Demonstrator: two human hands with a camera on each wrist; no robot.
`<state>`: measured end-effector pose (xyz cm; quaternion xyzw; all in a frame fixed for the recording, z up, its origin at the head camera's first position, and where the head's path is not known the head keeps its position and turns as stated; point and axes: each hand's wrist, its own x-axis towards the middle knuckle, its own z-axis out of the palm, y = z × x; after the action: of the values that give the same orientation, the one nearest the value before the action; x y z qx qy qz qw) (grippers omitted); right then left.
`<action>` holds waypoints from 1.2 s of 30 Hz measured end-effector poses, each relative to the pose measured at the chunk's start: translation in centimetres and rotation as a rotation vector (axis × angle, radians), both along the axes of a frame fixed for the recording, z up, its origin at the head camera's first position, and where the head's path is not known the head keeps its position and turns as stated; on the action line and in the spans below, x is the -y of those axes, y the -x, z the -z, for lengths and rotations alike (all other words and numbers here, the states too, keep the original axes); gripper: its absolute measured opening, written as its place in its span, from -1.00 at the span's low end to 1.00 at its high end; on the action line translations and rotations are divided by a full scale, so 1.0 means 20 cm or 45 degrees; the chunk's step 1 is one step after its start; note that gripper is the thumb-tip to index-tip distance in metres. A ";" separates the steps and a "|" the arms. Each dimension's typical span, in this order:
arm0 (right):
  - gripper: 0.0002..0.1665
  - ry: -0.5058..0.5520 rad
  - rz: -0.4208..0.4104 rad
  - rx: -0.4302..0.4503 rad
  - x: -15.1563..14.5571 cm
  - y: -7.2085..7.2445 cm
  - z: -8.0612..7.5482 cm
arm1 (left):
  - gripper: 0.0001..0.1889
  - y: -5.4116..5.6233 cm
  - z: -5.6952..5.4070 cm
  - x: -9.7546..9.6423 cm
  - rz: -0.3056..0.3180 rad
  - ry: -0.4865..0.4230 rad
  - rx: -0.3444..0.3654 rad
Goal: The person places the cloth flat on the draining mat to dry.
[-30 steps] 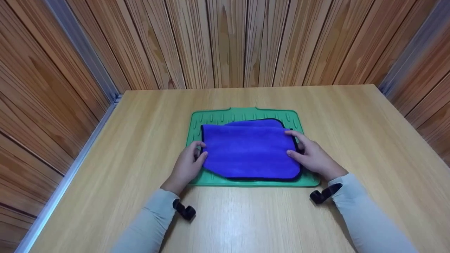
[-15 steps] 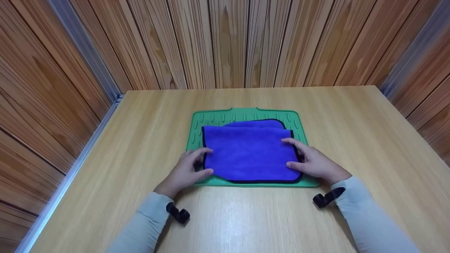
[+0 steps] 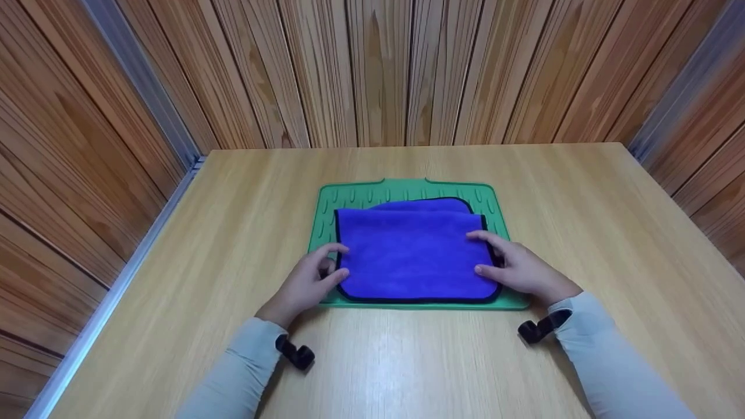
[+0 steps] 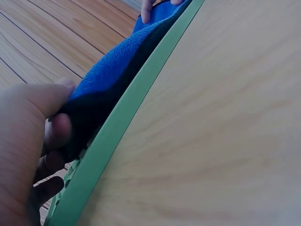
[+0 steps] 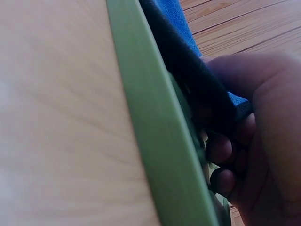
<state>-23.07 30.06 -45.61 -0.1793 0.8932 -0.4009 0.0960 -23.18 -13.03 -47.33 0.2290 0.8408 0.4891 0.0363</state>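
A folded blue towel (image 3: 410,256) with black edging lies over a green mat (image 3: 407,189), a second layer showing beyond its far edge. At the towel's left side my left hand (image 3: 302,285) pinches the edge, thumb and index finger on top. Its other fingers (image 4: 51,188) curl below the edge in the left wrist view. My right hand (image 3: 524,267) grips the opposite side, with the thumb (image 5: 240,70) on the upper face and the fingers tucked underneath in the right wrist view. The towel's near edge (image 3: 419,300) runs straight, with rounded corners.
The mat has raised ribs and a raised rim (image 4: 108,136), and rests on a light wooden table (image 3: 233,221). Wood-plank walls (image 3: 378,70) stand behind and at both sides, joined by metal corner strips (image 3: 145,81). Each sleeve carries a black wrist mount (image 3: 297,354).
The towel has shifted slightly toward me. My left hand opened its grip, moved a little left and pinched again; the near left corner, earlier slanted, now lies squared out. My right hand has lowered slightly.
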 end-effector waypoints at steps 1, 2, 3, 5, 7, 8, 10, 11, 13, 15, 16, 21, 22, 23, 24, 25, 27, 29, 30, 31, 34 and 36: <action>-0.29 -0.004 0.001 0.002 0.00 0.00 0.00 | -0.61 0.00 0.00 0.00 -0.003 0.001 0.010; -0.30 -0.007 -0.001 0.004 0.00 0.00 0.00 | -0.61 0.00 0.00 0.00 -0.006 0.009 0.014; -0.31 -0.014 -0.002 0.002 0.00 0.00 0.00 | -0.61 0.00 0.00 0.00 -0.013 0.028 0.012; -0.32 -0.020 -0.008 0.008 0.00 0.00 0.00 | -0.59 0.00 0.00 0.00 -0.019 0.081 -0.014; -0.32 -0.026 -0.017 0.020 0.00 0.00 0.00 | -0.58 0.00 0.00 0.00 -0.031 0.142 -0.035; -0.32 -0.028 -0.021 0.028 0.00 0.00 0.00 | -0.57 0.00 0.00 0.00 -0.041 0.171 -0.044; -0.31 -0.033 -0.026 0.042 0.00 0.00 0.00 | -0.56 -0.01 0.00 0.00 -0.059 0.211 -0.053; -0.31 -0.037 -0.024 0.050 0.00 0.00 0.00 | -0.57 -0.01 0.00 0.00 -0.067 0.218 -0.056; -0.32 -0.041 -0.020 0.061 0.00 -0.01 0.00 | -0.58 -0.01 0.00 0.00 -0.084 0.224 -0.068; -0.33 -0.043 -0.014 0.069 0.00 -0.01 0.00 | -0.59 -0.01 0.00 -0.01 -0.099 0.218 -0.082; -0.33 -0.043 -0.013 0.071 0.00 -0.01 0.00 | -0.60 -0.01 0.00 -0.01 -0.107 0.218 -0.087; -0.34 -0.041 -0.022 0.058 0.00 -0.01 0.00 | -0.58 -0.01 -0.01 -0.01 -0.106 0.264 -0.094; -0.33 -0.041 -0.023 0.055 0.00 -0.01 -0.01 | -0.57 -0.01 -0.01 -0.01 -0.101 0.279 -0.094; -0.33 -0.040 -0.023 0.057 0.00 -0.01 -0.01 | -0.56 -0.01 -0.02 -0.01 -0.094 0.291 -0.094; -0.33 -0.039 -0.022 0.059 0.00 -0.01 -0.01 | -0.56 -0.01 -0.02 -0.01 -0.090 0.302 -0.093; -0.33 -0.039 -0.021 0.062 0.00 -0.01 -0.01 | -0.55 -0.01 -0.02 -0.01 -0.087 0.307 -0.091; -0.34 -0.040 -0.017 0.067 0.00 -0.01 -0.01 | -0.55 -0.02 -0.03 -0.01 -0.089 0.314 -0.084; -0.34 -0.041 -0.013 0.068 0.00 -0.01 -0.01 | -0.55 -0.02 -0.03 -0.01 -0.099 0.317 -0.072; -0.35 -0.044 -0.011 0.064 0.00 0.00 -0.01 | -0.55 -0.02 -0.03 -0.01 -0.103 0.313 -0.069; -0.35 -0.047 -0.011 0.058 0.00 0.00 -0.01 | -0.55 -0.02 -0.03 -0.01 -0.107 0.309 -0.067; -0.37 -0.042 -0.009 0.040 0.00 0.00 -0.01 | -0.55 -0.01 -0.02 -0.01 -0.116 0.286 -0.065; -0.37 -0.030 -0.007 0.031 0.00 0.00 0.00 | -0.56 0.00 -0.02 -0.01 -0.119 0.269 -0.066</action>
<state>-23.15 29.97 -45.54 -0.1757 0.8961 -0.3924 0.1102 -23.12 -12.80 -46.94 0.1970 0.8982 0.3927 0.0156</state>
